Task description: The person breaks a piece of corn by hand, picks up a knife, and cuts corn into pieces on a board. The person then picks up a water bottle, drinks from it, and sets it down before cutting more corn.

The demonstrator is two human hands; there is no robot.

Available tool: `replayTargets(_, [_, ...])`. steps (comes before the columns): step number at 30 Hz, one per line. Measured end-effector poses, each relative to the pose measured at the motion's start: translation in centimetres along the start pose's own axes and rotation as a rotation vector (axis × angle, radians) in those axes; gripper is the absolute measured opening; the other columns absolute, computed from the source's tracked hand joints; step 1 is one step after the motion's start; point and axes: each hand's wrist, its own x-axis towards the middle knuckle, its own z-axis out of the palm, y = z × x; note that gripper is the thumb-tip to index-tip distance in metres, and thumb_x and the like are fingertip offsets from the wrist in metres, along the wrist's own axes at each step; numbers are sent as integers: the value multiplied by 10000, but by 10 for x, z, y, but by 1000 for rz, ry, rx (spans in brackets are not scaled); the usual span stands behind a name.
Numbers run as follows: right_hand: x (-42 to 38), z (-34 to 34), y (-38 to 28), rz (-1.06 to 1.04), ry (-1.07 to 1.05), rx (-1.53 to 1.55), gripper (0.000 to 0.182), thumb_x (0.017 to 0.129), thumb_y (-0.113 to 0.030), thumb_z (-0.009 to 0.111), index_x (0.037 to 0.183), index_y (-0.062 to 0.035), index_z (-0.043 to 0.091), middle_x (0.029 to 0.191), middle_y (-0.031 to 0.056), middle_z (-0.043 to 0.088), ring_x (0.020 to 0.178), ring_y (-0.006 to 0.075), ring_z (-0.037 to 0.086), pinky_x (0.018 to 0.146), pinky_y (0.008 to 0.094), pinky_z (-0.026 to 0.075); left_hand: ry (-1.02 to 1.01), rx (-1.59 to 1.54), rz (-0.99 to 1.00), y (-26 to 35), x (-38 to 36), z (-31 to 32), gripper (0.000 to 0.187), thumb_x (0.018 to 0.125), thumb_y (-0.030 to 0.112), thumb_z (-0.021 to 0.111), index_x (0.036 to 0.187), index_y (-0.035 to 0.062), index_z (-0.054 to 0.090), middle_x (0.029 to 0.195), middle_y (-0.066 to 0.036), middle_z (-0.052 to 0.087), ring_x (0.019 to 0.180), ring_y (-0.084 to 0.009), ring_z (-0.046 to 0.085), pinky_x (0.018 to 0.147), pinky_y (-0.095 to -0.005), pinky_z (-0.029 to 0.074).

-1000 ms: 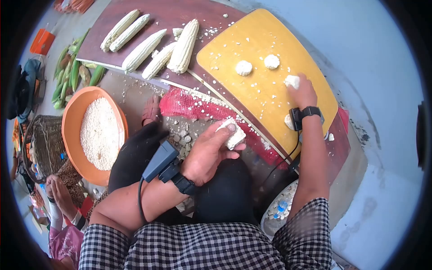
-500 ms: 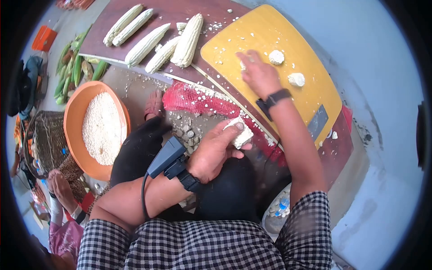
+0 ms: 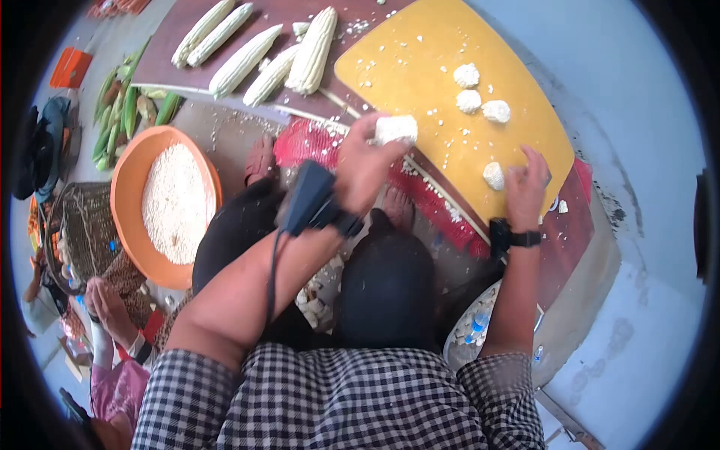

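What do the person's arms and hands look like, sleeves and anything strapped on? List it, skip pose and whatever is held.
Both arms are bare below short black-and-white checked sleeves. The left hand has a dark wrist strap carrying a grey-blue box-shaped device, with a thin dark cable running back along the forearm. The right hand has a black band at the wrist with a small dark unit.

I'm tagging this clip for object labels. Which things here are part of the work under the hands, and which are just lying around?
In use:
left hand holding a corn cob piece
right hand at a cob piece
yellow board
three cut pieces
whole cobs

Lying about:
orange bowl of kernels
green husked corn
woven basket
red mesh sack
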Motion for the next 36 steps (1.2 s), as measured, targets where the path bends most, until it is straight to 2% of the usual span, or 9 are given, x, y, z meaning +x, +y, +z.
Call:
replayTargets(2, [-34,-25,15,495,-171,-61,603,808,-116,681,1351,-46,429,1293,224,460,1099,331,542,892,390,480,32,208,105,-8,13,4,440,825,43,714,1218,-8,523,1095,-105,651,994,-154,619,845,-275,504])
replayTargets(8, [-126,-17,67,527,-267,-208,718,787,-249,732,1355,20,386,1268,266,487,1150,433,499,953,464,435,123,627,52,-45,41,13,472,746,35,774,1190,45,615,987,-107,654,830,-165,655,705,-274,533])
replayTargets(13, [-136,2,82,625,-143,-127,732,774,-152,683,1389,30,331,1244,239,531,1056,401,566,939,426,454,98,756,336,-74,64,11,488,762,76,756,1226,67,606,1094,-131,638,863,-184,685,673,-312,561])
replayTargets(16, [-127,-10,99,809,-280,197,590,787,-61,603,1323,25,371,1109,145,563,871,294,604,777,369,514,31,669,296,-81,73,12,476,785,65,733,1241,71,597,1132,-122,597,879,-189,681,672,-301,567])
replayTargets(19, [-135,-32,107,1008,-64,1272,398,815,-2,547,1196,7,429,977,63,520,759,180,554,611,296,491,4,606,288,-88,80,11,458,810,55,712,1251,69,590,1148,-117,560,842,-194,676,656,-283,568])
replayTargets(24, [-99,-57,-19,614,250,900,390,879,66,508,1220,-30,345,908,64,504,661,128,522,528,252,453,-36,660,319,-95,91,0,450,832,50,704,1260,54,568,1154,-135,561,700,-176,662,611,-268,556])
replayTargets(31, [-53,-20,-85,636,-296,955,559,983,-64,472,1466,-51,190,745,18,463,528,72,433,465,233,404,2,552,184,-88,89,5,432,820,47,720,1213,-11,550,878,-118,668,647,-135,646,559,-268,532])
replayTargets(35, [-22,12,-99,103,-262,509,444,922,-62,514,1342,34,403,942,192,636,784,254,641,697,354,505,24,588,237,-89,87,4,446,803,46,735,1205,-20,555,837,-108,661,634,-131,644,563,-275,532])
replayTargets(36, [-18,10,-103,241,-344,533,438,915,-64,515,1332,28,417,1017,252,633,918,360,643,818,394,493,29,579,252,-91,88,4,450,798,47,739,1204,-21,556,848,-110,659,630,-131,644,565,-278,533])
